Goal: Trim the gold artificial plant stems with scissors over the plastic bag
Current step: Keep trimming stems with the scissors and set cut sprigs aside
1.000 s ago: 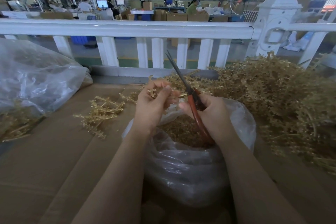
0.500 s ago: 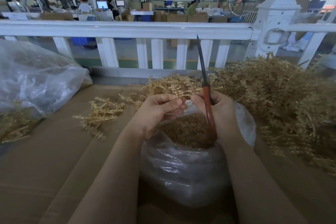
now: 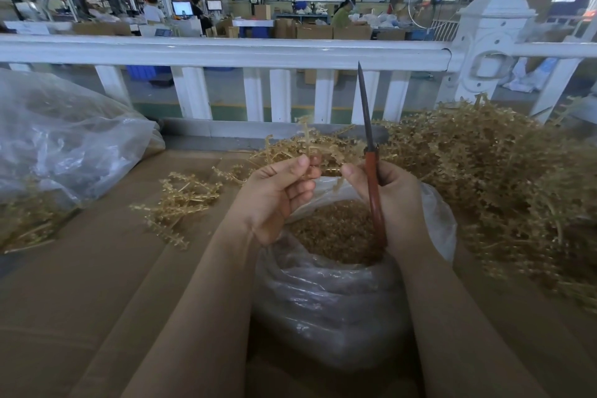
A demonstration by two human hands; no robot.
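Observation:
My left hand (image 3: 277, 194) pinches a gold artificial plant stem (image 3: 307, 145) between thumb and fingertips, above the open clear plastic bag (image 3: 339, 294) holding gold trimmings. My right hand (image 3: 394, 200) grips the red-handled scissors (image 3: 371, 178); their blades are closed and point straight up, just right of the stem. My right thumb reaches toward the stem. Both hands hover over the bag's mouth.
A big heap of gold stems (image 3: 504, 181) lies to the right, a small bunch (image 3: 181, 203) to the left on the brown cardboard surface (image 3: 97, 300). A large clear bag (image 3: 64, 145) sits at far left. A white railing (image 3: 226, 52) runs behind.
The scissors swung from leaning left to pointing straight up with blades closed. My left hand lifted a gold stem higher and both hands drew closer above the bag.

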